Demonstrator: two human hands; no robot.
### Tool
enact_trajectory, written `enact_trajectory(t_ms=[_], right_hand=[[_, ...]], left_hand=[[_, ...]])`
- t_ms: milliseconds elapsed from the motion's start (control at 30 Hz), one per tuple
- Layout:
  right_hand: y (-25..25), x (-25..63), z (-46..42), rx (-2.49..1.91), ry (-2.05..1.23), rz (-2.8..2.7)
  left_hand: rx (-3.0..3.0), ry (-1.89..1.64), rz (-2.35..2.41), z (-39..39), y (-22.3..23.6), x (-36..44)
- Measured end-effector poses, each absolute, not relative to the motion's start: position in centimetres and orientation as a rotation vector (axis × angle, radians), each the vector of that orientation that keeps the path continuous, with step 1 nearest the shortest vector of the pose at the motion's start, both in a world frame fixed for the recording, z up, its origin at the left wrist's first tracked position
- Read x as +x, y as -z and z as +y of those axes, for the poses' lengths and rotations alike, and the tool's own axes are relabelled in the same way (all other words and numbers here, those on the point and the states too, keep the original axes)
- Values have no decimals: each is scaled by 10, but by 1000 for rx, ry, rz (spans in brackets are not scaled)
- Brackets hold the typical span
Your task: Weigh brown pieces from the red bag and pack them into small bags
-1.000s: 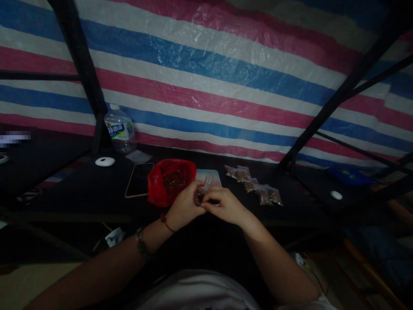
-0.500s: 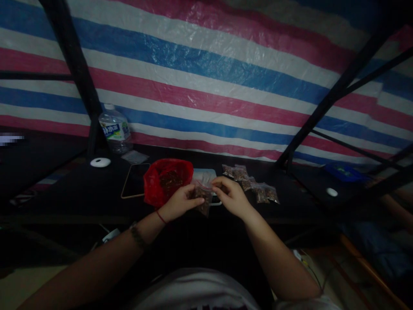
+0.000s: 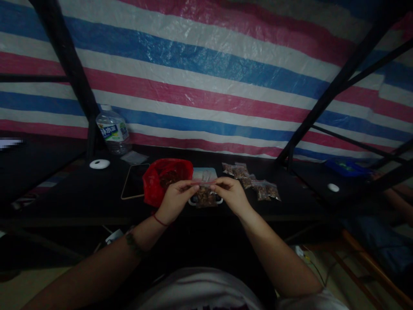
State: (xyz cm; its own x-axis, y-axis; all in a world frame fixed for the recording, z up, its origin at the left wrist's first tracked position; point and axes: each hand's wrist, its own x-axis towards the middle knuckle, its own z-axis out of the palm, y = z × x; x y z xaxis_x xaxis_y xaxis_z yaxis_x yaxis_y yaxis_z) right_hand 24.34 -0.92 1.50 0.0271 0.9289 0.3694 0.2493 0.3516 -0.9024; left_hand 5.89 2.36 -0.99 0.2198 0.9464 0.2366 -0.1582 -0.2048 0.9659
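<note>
Since the last frame, the small bag (image 3: 206,197) has turned so its top runs straight across. From the head view, the left hand (image 3: 177,197) pinches one top end and the right hand (image 3: 232,196) pinches the other, over the pale pad (image 3: 197,173). Brown bits (image 3: 201,200) are inside; whether it is sealed, I can't tell. Some filled bags (image 3: 240,172) lie on the counter (image 3: 97,191) at the right. More brown bits sit in the open red bag (image 3: 152,189), so not all are packed.
</note>
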Motion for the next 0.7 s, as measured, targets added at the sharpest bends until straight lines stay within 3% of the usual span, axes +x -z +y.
enact_trajectory(t_ms=[367, 700], right_hand=[[-15, 247, -13, -1120, -546, -1530], [-19, 239, -19, -1085, -657, -1532]], left_hand=[[1732, -1293, 852, 27, 3, 47], [1748, -1379, 814, 15, -4, 51]])
